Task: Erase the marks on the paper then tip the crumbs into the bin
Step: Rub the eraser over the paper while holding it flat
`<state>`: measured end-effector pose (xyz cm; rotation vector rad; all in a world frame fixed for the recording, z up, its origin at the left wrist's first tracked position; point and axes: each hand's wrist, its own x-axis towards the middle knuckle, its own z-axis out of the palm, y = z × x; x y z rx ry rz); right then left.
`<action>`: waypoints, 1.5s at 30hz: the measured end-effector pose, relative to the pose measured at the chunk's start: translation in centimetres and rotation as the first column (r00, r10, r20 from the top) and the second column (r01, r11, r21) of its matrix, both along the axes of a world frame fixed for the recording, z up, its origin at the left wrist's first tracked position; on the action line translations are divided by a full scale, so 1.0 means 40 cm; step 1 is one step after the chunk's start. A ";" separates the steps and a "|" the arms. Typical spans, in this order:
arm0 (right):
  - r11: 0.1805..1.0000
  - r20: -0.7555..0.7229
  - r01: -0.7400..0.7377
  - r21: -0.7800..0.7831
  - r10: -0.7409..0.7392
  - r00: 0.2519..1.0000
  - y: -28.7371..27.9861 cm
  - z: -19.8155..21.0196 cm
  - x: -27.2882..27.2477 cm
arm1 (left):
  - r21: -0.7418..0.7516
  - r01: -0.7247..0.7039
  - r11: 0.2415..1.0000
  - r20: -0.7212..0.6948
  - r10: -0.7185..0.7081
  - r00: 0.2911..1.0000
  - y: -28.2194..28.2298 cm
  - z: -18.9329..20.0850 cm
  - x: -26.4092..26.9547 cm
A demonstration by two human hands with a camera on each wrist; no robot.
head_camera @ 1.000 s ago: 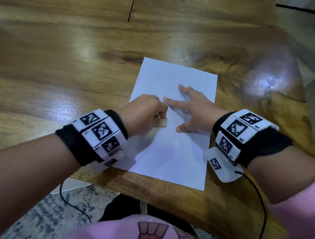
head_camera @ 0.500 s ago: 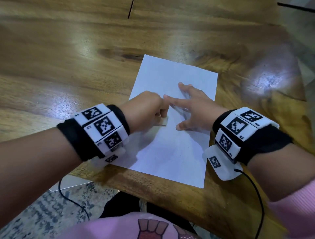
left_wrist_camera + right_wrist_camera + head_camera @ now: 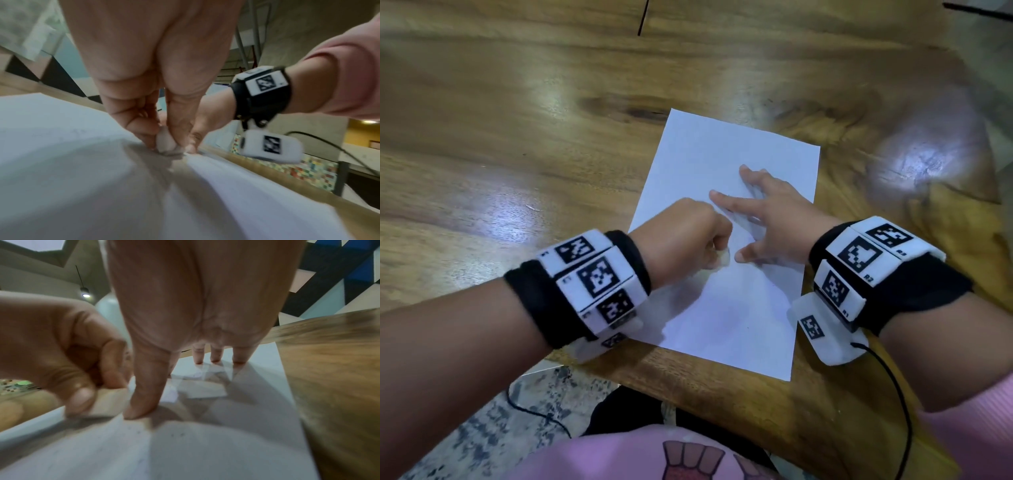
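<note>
Over the last second the left hand (image 3: 685, 236) has drawn the eraser (image 3: 723, 257) a little down the paper (image 3: 726, 329), from beside the right hand's (image 3: 774, 219) index finger to just beside its thumb tip.

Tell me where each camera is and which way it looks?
Head: on the person's head, looking down at the table, paper, both forearms and wristbands.
Left wrist: under the left hand, looking along it at the eraser it pinches on the paper; the right wrist shows beyond.
Right wrist: under the right hand, looking at its fingers spread on the paper.
All three share the paper and eraser.
</note>
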<state>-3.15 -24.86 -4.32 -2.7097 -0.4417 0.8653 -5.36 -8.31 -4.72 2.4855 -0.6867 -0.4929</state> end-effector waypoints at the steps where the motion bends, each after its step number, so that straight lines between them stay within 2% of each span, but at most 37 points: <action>1: 1.000 0.000 0.004 0.003 -0.004 1.000 -0.001 0.000 0.000 | -0.018 0.033 0.999 -0.012 -0.033 0.999 0.007 -0.003 -0.023; 5: 1.000 -0.008 -0.010 -0.003 0.010 1.000 -0.003 0.000 -0.001 | -0.021 0.196 0.980 -0.177 -0.196 0.964 0.041 -0.002 -0.114; 7: 1.000 -0.008 -0.013 -0.006 0.013 1.000 -0.003 0.002 -0.002 | -0.021 0.172 0.985 -0.145 -0.173 0.974 0.044 0.004 -0.088; 9: 1.000 -0.005 -0.002 0.008 0.002 1.000 -0.001 0.003 -0.003 | -0.017 0.069 0.997 -0.032 -0.069 0.997 0.037 0.009 -0.034; 11: 1.000 -0.004 0.004 0.011 -0.004 1.000 -0.001 0.005 -0.004 | -0.019 0.024 1.000 0.015 -0.024 1.000 0.032 0.008 -0.006; 17: 1.000 -0.013 -0.018 -0.016 0.018 1.000 -0.002 0.006 -0.002 | -0.028 0.219 0.975 -0.173 -0.221 0.960 0.041 0.000 -0.091; 23: 1.000 0.009 -0.011 0.000 0.011 1.000 -0.001 -0.002 -0.001 | -0.020 0.143 0.990 -0.015 -0.143 0.990 -0.026 0.003 -0.034; 27: 0.999 -0.002 -0.033 -0.030 0.033 0.999 -0.003 0.000 0.000 | 0.004 0.310 0.951 -0.163 -0.305 0.938 -0.008 -0.006 -0.124; 29: 0.999 -0.003 -0.039 -0.037 0.039 0.999 -0.003 -0.002 0.001 | 0.025 0.357 0.934 -0.185 -0.346 0.920 -0.005 0.000 -0.126; 33: 1.000 -0.002 -0.015 -0.001 0.015 1.000 -0.002 -0.006 0.001 | 0.028 0.174 0.984 -0.011 -0.174 0.985 -0.010 0.013 -0.032; 35: 1.000 -0.001 -0.023 -0.008 0.023 1.000 -0.003 -0.008 0.002 | 0.019 0.156 0.988 0.008 -0.156 0.988 0.005 0.005 -0.034; 40: 0.998 0.004 -0.046 -0.035 0.046 0.999 -0.007 -0.009 0.002 | 0.036 0.299 0.954 -0.196 -0.287 0.938 0.043 -0.007 -0.096; 41: 0.998 0.005 -0.050 -0.038 0.050 0.999 -0.006 -0.007 0.002 | 0.045 0.281 0.959 -0.179 -0.270 0.946 0.044 -0.004 -0.081; 45: 0.999 0.002 -0.040 -0.035 0.040 0.999 -0.004 -0.004 0.000 | 0.031 0.086 0.996 0.049 -0.088 0.995 0.048 -0.004 -0.041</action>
